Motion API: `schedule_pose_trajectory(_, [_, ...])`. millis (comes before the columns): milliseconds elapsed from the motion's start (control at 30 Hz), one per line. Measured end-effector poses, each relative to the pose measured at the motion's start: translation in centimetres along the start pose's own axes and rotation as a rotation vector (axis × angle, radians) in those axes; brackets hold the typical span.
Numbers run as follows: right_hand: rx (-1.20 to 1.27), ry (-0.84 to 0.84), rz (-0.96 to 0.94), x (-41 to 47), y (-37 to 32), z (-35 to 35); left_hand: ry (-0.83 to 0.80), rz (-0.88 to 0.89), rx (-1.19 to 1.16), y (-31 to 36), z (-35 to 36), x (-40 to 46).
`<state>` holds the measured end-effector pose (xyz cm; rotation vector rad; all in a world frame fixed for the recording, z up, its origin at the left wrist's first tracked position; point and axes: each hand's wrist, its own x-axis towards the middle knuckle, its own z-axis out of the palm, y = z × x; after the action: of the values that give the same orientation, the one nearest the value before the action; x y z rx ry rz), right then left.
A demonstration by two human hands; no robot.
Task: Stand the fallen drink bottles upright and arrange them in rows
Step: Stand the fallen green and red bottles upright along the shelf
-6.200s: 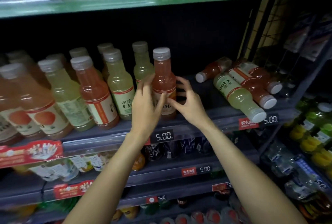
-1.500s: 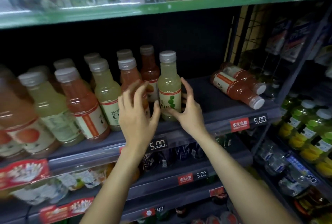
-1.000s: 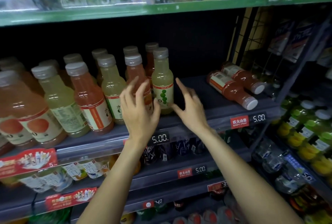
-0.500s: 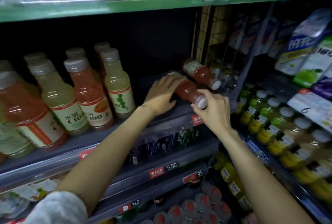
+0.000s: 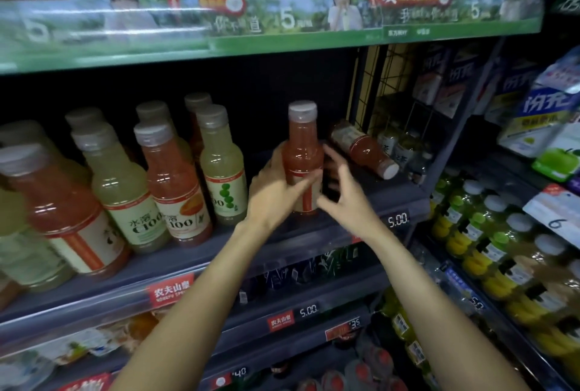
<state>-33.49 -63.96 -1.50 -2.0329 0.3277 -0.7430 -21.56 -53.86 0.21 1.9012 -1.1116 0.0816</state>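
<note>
An orange-red drink bottle (image 5: 303, 152) with a grey cap stands upright on the dark shelf (image 5: 361, 199). My left hand (image 5: 274, 190) grips its lower body from the left, thumb across the label. Just right of it my right hand (image 5: 343, 199) is blurred, fingers spread and loose by the label. One more orange-red bottle (image 5: 365, 149) lies on its side behind, cap toward the front right. Several upright bottles, pale green (image 5: 222, 168) and orange-red (image 5: 171, 183), stand in rows to the left.
A wire grid divider (image 5: 395, 86) closes the shelf's right end, with small cans behind it. Green-capped yellow bottles (image 5: 477, 233) fill the lower right rack. A price strip (image 5: 397, 219) runs along the shelf's front edge. Bare shelf lies between the held bottle and the rows.
Half a second ago both hands were on a fallen orange-red bottle. That bottle now stands upright in my left hand, and my right hand has come off its cap. One fallen bottle is left.
</note>
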Motion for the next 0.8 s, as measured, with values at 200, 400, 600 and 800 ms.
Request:
schedule_pose_trajectory(200, [-0.036,0.091,0.011,0.8,1.2,2.0,0.123,0.08,0.013,-0.1,-1.0,-2.1])
schedule_pose_trajectory(400, [-0.069,0.164,0.029,3.3,0.9,3.9,0.607,0.333,0.318,-2.3,-4.3,-3.5])
schedule_pose_trajectory(600, [-0.129,0.153,0.11,6.6,0.3,7.1,0.468,0.181,0.518,-3.5,-4.3,-3.7])
schedule_pose_trajectory(800, [-0.159,0.001,0.099,7.2,0.1,6.2,0.447,0.201,0.551,-4.1,-3.9,-4.3])
